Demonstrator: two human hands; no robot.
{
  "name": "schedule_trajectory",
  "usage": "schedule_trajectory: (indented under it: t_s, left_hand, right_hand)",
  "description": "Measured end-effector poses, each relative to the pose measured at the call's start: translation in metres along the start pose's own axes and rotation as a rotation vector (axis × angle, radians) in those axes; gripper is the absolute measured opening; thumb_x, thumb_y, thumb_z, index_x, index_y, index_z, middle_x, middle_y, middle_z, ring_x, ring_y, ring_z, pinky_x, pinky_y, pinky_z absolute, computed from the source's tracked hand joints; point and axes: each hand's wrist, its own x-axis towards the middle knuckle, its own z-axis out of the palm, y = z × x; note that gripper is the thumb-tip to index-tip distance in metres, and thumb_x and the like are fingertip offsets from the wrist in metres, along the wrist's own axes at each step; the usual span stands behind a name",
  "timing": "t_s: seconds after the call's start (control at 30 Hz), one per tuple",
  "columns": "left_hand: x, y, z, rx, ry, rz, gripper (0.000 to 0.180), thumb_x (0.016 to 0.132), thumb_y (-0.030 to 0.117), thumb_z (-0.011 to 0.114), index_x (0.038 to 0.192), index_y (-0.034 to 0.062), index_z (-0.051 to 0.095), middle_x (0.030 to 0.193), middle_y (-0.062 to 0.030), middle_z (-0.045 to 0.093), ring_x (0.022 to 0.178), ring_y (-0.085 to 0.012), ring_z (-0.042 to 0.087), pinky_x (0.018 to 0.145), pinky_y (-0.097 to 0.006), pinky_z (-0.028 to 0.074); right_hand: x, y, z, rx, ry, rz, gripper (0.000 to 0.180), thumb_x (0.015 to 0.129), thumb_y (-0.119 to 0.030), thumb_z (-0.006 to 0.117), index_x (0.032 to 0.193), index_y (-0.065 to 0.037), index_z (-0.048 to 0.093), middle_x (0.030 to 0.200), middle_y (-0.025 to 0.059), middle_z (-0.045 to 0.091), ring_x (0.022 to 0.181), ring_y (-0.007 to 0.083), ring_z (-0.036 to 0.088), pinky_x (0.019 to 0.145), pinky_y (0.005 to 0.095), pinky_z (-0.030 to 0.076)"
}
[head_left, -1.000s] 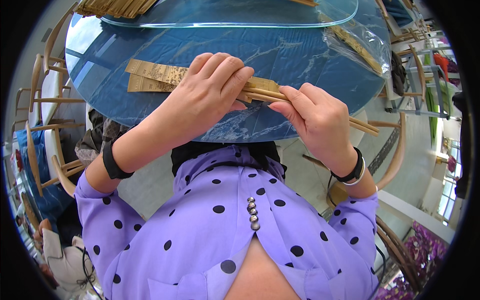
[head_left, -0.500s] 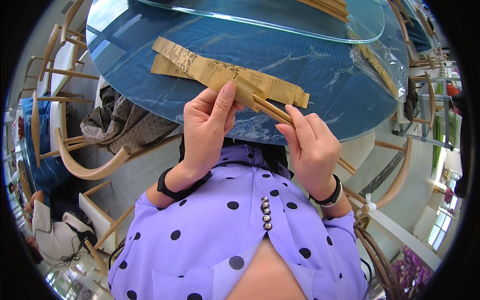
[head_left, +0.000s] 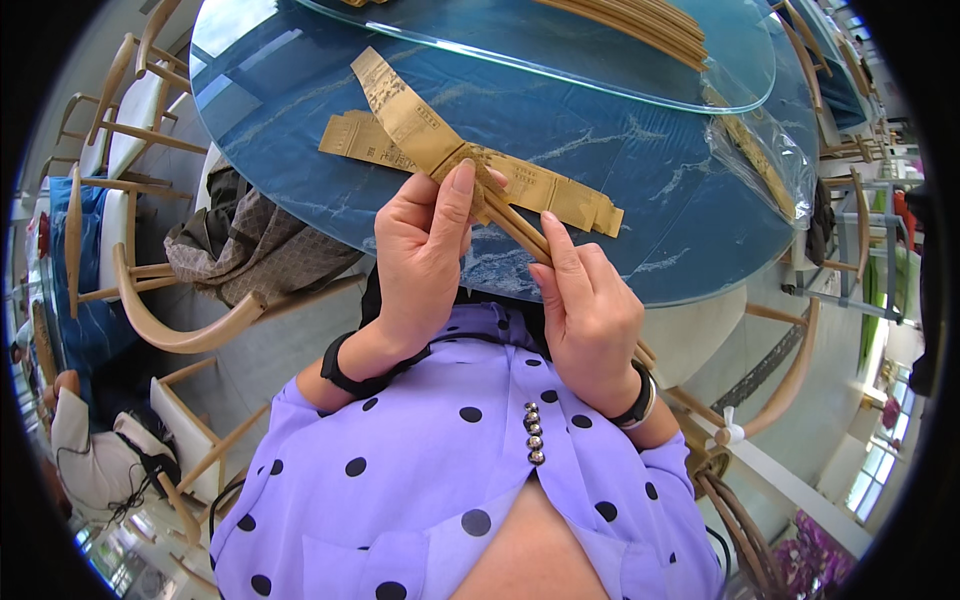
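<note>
My left hand (head_left: 425,250) grips a tan paper sleeve (head_left: 408,112) near its open end, thumb laid along it. My right hand (head_left: 585,300) holds a pair of wooden chopsticks (head_left: 520,228) whose tips sit inside that sleeve. More flat paper sleeves (head_left: 545,195) lie on the blue marbled round table (head_left: 620,140) just beyond my hands. Both wrists wear dark bands, and my purple dotted top fills the lower view.
A glass turntable (head_left: 560,50) with a bundle of chopsticks (head_left: 640,25) stands on the table's far side. A clear plastic bag (head_left: 765,160) of sleeves lies at the right edge. Wooden chairs (head_left: 170,330) ring the table, one draped with a brown cloth (head_left: 250,245). A person sits at lower left.
My hands have drawn back from the tabletop toward my body and lifted one sleeve with the chopsticks, leaving the other sleeves on the table.
</note>
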Motion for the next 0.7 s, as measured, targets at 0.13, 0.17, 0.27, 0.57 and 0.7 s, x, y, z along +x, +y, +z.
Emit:
schedule_trajectory:
  t_s: [0.13,0.17,0.27,0.57,0.7]
  left_hand:
    - [0.013,0.014,-0.009,-0.036,0.156,0.133,0.03,0.107,0.026,0.056,0.102,0.0001,0.07,0.089,-0.0019,0.072,0.054,0.0016,0.034,0.047,-0.018,0.026]
    - [0.017,0.018,-0.013,-0.043,0.182,0.152,0.03,0.108,0.026,0.056,0.101,0.0,0.07,0.088,-0.0015,0.071,0.054,0.0015,0.034,0.047,-0.018,0.026]
    - [0.011,0.006,-0.021,0.027,0.072,0.053,0.035,0.109,0.028,0.054,0.104,-0.002,0.071,0.073,0.0034,0.057,0.053,0.0005,0.03,0.047,-0.019,0.023]
    - [0.01,-0.004,-0.012,0.224,0.051,0.058,0.042,0.108,0.029,0.056,0.078,0.0012,0.06,0.064,0.0021,0.051,0.059,-0.0026,0.038,0.052,-0.023,0.031]
    - [0.015,0.0,-0.012,0.178,0.113,0.114,0.042,0.108,0.029,0.055,0.078,0.0009,0.06,0.063,0.0024,0.05,0.059,-0.0029,0.038,0.051,-0.023,0.031]
  right_hand:
    - [-0.006,0.009,-0.014,0.004,-0.095,-0.028,0.048,0.092,-0.016,0.072,0.137,-0.004,0.062,0.077,0.0061,0.05,0.061,0.0206,0.054,0.053,0.0342,0.046]
    - [-0.01,0.012,-0.017,0.012,-0.103,-0.03,0.047,0.092,-0.015,0.072,0.137,-0.004,0.062,0.076,0.0063,0.049,0.06,0.0211,0.053,0.053,0.0345,0.045]
    - [-0.02,0.017,-0.022,0.023,-0.119,0.003,0.044,0.093,-0.011,0.071,0.135,-0.004,0.064,0.073,0.0065,0.048,0.058,0.0218,0.051,0.052,0.0358,0.043]
    - [-0.02,0.013,-0.018,0.096,-0.106,0.068,0.042,0.094,-0.009,0.069,0.135,-0.003,0.063,0.073,0.0089,0.049,0.056,0.0239,0.05,0.051,0.0371,0.043]
    - [-0.02,0.015,-0.018,0.104,-0.097,0.065,0.041,0.095,-0.009,0.068,0.135,-0.003,0.063,0.073,0.009,0.05,0.055,0.0241,0.05,0.051,0.0373,0.043]
